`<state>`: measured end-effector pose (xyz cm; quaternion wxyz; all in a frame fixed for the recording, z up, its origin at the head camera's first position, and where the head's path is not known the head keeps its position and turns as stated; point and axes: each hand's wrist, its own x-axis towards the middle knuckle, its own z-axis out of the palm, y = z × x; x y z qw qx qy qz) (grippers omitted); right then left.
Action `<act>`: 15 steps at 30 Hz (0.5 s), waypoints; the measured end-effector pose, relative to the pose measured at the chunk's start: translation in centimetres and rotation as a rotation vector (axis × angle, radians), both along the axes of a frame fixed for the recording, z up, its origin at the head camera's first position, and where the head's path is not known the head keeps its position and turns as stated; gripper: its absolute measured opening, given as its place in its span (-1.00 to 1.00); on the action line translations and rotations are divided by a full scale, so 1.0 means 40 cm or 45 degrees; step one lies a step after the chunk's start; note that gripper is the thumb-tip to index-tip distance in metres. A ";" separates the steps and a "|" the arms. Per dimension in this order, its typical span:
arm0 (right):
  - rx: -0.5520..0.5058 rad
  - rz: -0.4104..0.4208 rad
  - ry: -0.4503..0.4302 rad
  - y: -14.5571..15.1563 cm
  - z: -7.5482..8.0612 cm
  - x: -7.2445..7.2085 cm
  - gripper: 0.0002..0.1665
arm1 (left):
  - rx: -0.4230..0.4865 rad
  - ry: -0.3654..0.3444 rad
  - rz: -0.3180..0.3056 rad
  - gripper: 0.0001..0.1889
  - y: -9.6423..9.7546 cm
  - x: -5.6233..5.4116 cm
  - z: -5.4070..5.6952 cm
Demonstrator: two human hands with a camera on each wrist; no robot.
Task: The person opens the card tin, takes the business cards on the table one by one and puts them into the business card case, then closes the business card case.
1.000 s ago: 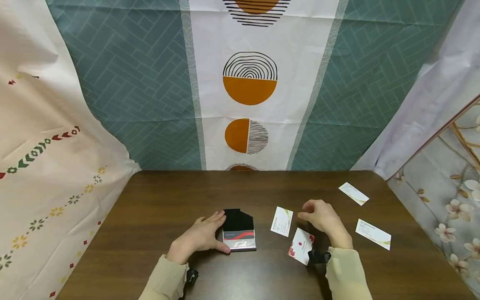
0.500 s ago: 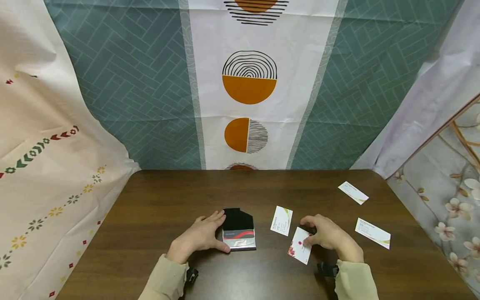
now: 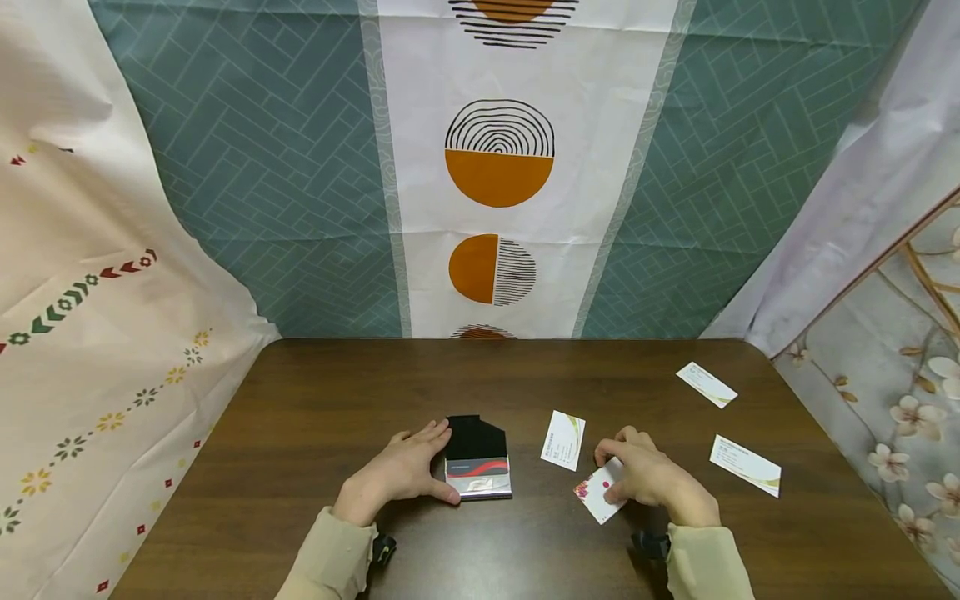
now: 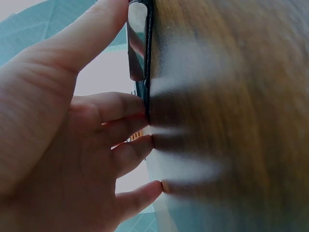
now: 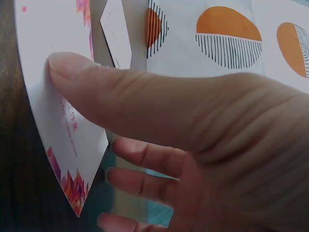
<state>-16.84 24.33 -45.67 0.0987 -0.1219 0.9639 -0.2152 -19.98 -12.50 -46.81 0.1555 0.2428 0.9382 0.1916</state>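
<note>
On the brown table (image 3: pixel 315 400), the left hand (image 3: pixel 397 473), fingers spread, touches the left side of the card case (image 3: pixel 477 483); to its right, the right hand (image 3: pixel 654 477) pinches the red-patterned card (image 3: pixel 599 495), near a white card (image 3: pixel 562 440).

You have passage between the case (image 3: pixel 477 440) and the nearest white card (image 3: pixel 563 440). Your left hand (image 3: pixel 401 473) obstructs the case's left.

Right hand (image 3: pixel 652 479) has come back toward the person from beyond the white business card with red-pink corner prints (image 3: pixel 595 494) and now holds it, thumb on its face. Versus 0.5 s prior: card turned clockwise, near corner shifted left and farther away, more of the face covered.
</note>
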 end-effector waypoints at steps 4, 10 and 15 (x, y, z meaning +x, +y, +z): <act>-0.012 0.014 0.012 0.001 -0.002 -0.001 -0.49 | 0.002 0.007 -0.006 0.11 -0.002 -0.002 -0.002; 0.004 0.051 -0.014 0.006 -0.002 -0.001 -0.53 | 0.005 0.008 -0.006 0.11 -0.001 -0.002 0.000; -0.090 0.141 -0.041 0.025 -0.003 -0.003 -0.61 | -0.001 0.003 -0.001 0.12 0.000 -0.001 0.001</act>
